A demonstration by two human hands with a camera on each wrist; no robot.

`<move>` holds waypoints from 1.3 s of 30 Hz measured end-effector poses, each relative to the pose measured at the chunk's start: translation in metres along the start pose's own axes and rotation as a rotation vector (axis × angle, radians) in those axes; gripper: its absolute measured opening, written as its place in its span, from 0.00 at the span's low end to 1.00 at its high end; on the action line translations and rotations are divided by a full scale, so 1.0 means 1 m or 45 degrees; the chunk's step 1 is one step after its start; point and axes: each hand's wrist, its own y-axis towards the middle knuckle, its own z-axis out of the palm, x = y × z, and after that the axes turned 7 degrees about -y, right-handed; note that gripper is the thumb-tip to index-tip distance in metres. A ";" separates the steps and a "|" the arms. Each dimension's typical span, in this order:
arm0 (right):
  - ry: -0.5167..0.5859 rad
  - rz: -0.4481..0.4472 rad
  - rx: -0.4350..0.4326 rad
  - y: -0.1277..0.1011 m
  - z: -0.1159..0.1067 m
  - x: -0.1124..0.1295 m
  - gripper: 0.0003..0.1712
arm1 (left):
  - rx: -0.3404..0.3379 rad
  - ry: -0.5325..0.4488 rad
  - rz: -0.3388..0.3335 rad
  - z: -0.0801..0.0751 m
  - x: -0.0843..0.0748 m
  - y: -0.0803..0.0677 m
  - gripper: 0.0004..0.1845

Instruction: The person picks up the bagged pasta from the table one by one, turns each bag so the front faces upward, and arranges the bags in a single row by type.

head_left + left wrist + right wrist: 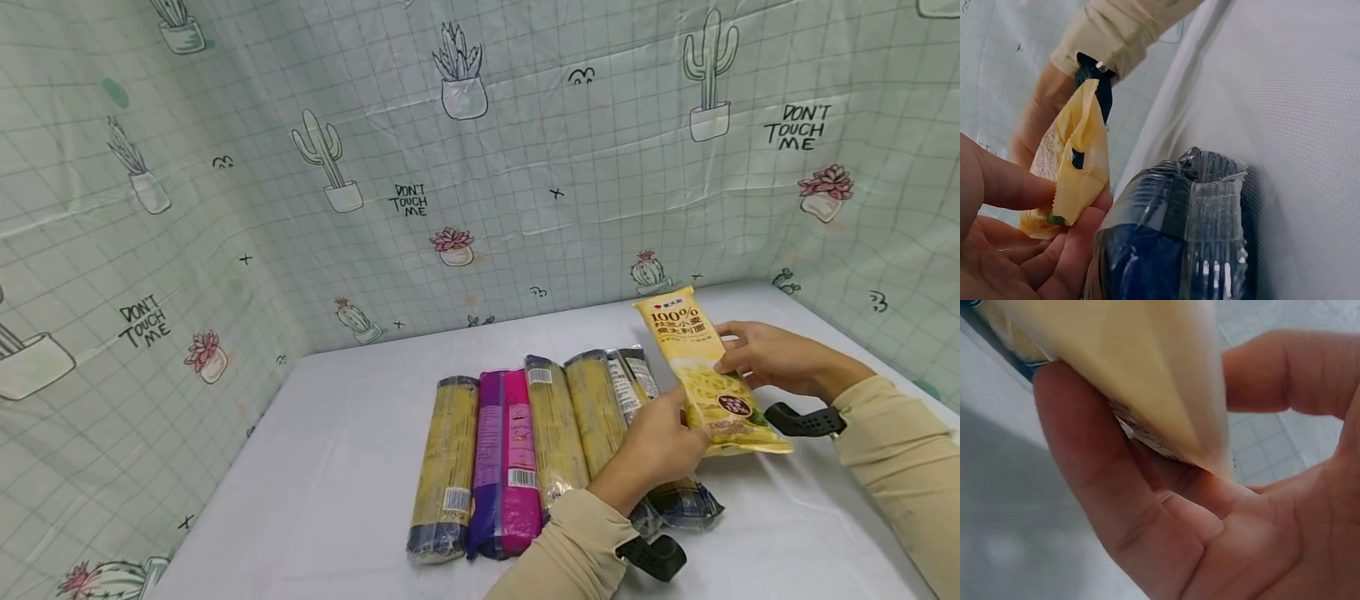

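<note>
Both hands hold a yellow packet of pasta (pixel 697 367), tilted, its printed front facing up, at the right end of a row of packages. My left hand (pixel 660 442) pinches its lower left edge; the left wrist view shows the thumb on the crimped end of the packet (pixel 1082 194) and fingers beneath. At the right long edge, my right hand (pixel 780 358) grips it with thumb on the front. In the right wrist view the curled fingers (pixel 1110 481) lie behind the packet (pixel 1147 356). A package with a dark blue, clear-wrapped end (pixel 1154 244) lies close beside the left hand.
Several long packages lie side by side on the white table (pixel 337 467): a yellow one with dark ends (pixel 442 458), a purple and pink one (pixel 517 442), more yellow ones (pixel 555 425) and a black-and-white labelled one (pixel 637 375). A cactus-print curtain (pixel 510 167) surrounds the table.
</note>
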 end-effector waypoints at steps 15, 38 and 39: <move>0.029 0.053 -0.097 0.007 0.004 -0.015 0.51 | -0.004 0.090 -0.043 0.001 0.002 0.003 0.27; -0.133 0.001 0.036 -0.006 -0.020 -0.019 0.33 | 0.073 -0.547 -0.325 0.003 -0.003 0.007 0.22; -0.147 0.007 0.041 -0.006 -0.020 -0.018 0.33 | 0.080 -0.559 -0.329 0.003 -0.003 0.008 0.23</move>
